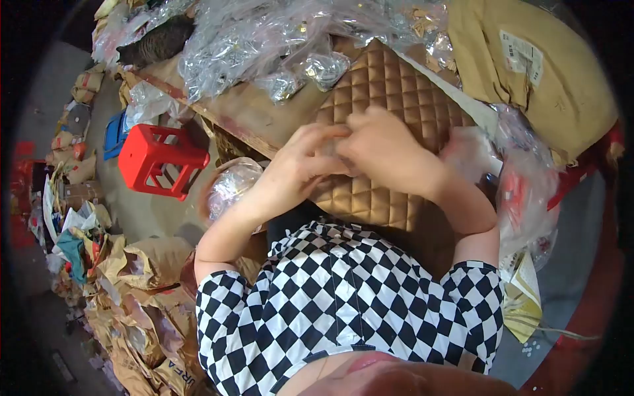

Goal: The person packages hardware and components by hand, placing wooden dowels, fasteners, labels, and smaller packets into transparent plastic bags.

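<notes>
Over a brown quilted mat (389,79), my two hands meet in front of my chest. My left hand (314,158) has its fingers bent toward the other hand, around something clear and too small to make out. My right hand (373,142) is closed, its fingertips pressed together beside the left fingers; what it holds is hidden. Just beyond the hands, small clear plastic bags (327,69) lie at the mat's far left edge.
A heap of clear plastic bags (244,39) covers the table's far side. A large tan sack (535,72) stands at the right. On the left are a red stool (162,162), a blue stool (115,135), a dark striped animal (158,43) and brown paper bags (155,261).
</notes>
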Tool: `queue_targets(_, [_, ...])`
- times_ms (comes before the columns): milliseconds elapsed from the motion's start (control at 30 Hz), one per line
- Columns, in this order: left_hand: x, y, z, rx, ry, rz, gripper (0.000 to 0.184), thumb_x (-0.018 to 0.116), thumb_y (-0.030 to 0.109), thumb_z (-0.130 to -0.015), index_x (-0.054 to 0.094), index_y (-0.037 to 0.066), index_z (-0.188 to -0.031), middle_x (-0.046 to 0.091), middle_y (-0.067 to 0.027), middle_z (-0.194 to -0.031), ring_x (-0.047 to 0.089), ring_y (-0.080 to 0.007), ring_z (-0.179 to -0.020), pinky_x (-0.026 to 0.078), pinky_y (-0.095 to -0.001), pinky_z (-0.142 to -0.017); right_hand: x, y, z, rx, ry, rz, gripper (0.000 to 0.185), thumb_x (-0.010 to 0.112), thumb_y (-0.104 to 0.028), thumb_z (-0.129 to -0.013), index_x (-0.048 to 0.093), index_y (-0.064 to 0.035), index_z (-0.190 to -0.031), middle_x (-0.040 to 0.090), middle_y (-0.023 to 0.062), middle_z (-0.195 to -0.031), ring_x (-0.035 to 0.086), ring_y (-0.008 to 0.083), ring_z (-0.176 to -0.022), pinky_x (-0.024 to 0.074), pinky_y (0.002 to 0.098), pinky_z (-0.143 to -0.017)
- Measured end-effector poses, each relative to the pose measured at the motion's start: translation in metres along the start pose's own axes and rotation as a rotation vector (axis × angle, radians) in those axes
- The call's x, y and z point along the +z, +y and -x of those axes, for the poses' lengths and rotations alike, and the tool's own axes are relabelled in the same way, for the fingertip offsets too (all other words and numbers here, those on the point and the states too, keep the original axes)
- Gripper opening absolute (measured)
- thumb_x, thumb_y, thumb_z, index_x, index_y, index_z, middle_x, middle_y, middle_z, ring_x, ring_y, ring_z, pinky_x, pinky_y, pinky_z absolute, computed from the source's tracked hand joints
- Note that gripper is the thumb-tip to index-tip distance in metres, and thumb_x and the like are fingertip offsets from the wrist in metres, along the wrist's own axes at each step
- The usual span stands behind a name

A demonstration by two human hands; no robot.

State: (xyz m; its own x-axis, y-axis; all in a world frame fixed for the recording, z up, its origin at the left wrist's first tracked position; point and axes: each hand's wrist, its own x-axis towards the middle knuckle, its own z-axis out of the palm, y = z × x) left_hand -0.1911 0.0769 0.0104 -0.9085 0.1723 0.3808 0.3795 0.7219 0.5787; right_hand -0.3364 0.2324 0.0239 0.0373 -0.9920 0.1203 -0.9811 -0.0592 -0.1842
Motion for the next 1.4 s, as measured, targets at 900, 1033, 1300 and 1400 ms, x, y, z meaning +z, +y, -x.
queue_targets(900, [-0.013,-0.024,-0.005,-0.115,-0.051,-0.189,0.034,0.079,0.030,-0.072,0.068,0.012,-0.099,0.065,-0.0024,-0.093,0.059,-0.0252,-0.107,0.033,-0.0548,-0.108,0.013,0.017,0.036,0.329,0.329,-0.531,0.016,0.071,-0.008,-0.081,0.061,-0.0051,-0.093,0.065,0.0103,-0.087,0.066,0.0262,-0.076,0.0516,0.0334,-0.069])
queue_targets(1033, [0.022,-0.011,-0.027,-0.057,0.261,-0.234,0.032,0.080,0.028,-0.072,0.067,0.009,-0.095,0.062,-0.0040,-0.088,0.060,-0.0273,-0.096,0.038,-0.0509,-0.102,0.023,0.015,0.033,0.303,0.383,-0.489,0.017,0.069,-0.007,-0.082,0.059,-0.0046,-0.095,0.062,0.0106,-0.084,0.065,0.0265,-0.075,0.0507,0.0346,-0.066])
queue_targets(1300, [0.036,-0.018,-0.030,-0.015,0.207,-0.258,0.013,0.074,0.015,-0.074,0.073,0.011,-0.086,0.067,-0.0056,-0.084,0.062,-0.0254,-0.091,0.043,-0.0461,-0.096,0.018,0.014,0.041,0.244,0.460,-0.443,0.015,0.067,-0.006,-0.077,0.056,-0.0060,-0.088,0.060,0.0083,-0.079,0.063,0.0255,-0.075,0.0491,0.0360,-0.062])
queue_targets(1400, [0.033,-0.048,-0.023,-0.250,0.355,-0.233,0.013,0.074,0.015,-0.075,0.074,0.011,-0.087,0.069,-0.0068,-0.089,0.063,-0.0249,-0.095,0.041,-0.0454,-0.099,0.024,0.026,0.041,0.277,0.518,-0.422,0.016,0.066,-0.007,-0.076,0.055,-0.0083,-0.087,0.061,0.0069,-0.079,0.063,0.0259,-0.074,0.0486,0.0369,-0.062])
